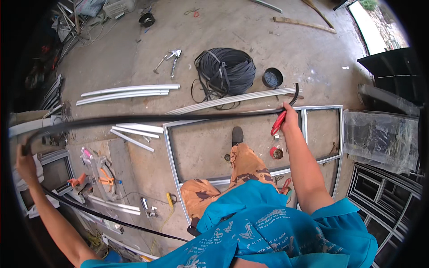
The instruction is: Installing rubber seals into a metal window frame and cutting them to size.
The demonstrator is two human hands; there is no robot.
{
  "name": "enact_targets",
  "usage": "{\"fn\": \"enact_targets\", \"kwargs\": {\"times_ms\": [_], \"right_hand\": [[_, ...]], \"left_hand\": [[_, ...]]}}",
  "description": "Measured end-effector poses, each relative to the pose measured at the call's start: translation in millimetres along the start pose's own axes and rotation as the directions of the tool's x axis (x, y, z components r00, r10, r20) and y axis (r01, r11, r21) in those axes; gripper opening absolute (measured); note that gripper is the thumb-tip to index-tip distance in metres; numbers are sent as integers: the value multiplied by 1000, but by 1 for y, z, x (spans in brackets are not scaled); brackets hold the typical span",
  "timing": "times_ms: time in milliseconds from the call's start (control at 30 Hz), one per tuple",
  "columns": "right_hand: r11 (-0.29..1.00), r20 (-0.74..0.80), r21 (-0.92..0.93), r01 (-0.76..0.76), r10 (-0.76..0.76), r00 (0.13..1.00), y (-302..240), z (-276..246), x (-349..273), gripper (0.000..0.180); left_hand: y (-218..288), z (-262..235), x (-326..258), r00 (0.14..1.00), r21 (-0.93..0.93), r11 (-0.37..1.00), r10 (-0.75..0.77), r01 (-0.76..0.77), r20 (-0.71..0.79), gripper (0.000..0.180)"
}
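Observation:
A long black rubber strip (178,118) is stretched between my hands across the aluminium frame (172,147) that lies on the floor. At the far left, my left hand (26,166) is closed round the strip where it bends; a length of it trails back past my body. My right hand (290,117) grips the strip near its curled free end, above the frame's crossbar. That hand also holds a red-handled tool (278,124), whose working end I cannot make out. One of my feet, in a dark shoe (237,135), stands inside the frame.
Beyond the frame lie a big coil of black strip (225,70), a black bucket (272,77), a caulking gun (174,56) and aluminium bars (125,93). A miter saw (105,176) stands at left. Wrapped panels (380,138) and dark frames (380,192) are at right. A red cup (276,153) sits inside the frame.

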State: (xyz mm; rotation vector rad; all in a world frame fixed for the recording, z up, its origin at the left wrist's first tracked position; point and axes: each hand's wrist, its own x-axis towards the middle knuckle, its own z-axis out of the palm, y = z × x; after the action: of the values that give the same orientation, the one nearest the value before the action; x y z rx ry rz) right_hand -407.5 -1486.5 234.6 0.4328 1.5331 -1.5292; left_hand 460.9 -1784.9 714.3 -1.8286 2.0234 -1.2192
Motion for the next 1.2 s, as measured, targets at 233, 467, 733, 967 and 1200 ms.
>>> {"fn": "enact_targets", "kwargs": {"times_ms": [233,467,733,967,1200], "right_hand": [[995,-128,-86,40,-51,990,12,-1,22,17],[990,-100,-81,115,-123,987,77,-20,75,20],[976,-362,-195,96,-163,918,170,-83,200,23],[940,-509,-307,152,-297,808,234,-132,327,25],[916,-494,-233,326,-400,772,262,-156,412,29]], "left_hand": [[263,87,-129,886,-450,888,133,93,445,22],[386,248,-248,524,-535,795,338,286,782,31],[581,351,-318,265,-573,819,558,-25,786,32],[764,396,-366,183,-771,555,832,-313,524,52],[977,285,-397,197,-966,-193,954,-171,-225,44]]}}
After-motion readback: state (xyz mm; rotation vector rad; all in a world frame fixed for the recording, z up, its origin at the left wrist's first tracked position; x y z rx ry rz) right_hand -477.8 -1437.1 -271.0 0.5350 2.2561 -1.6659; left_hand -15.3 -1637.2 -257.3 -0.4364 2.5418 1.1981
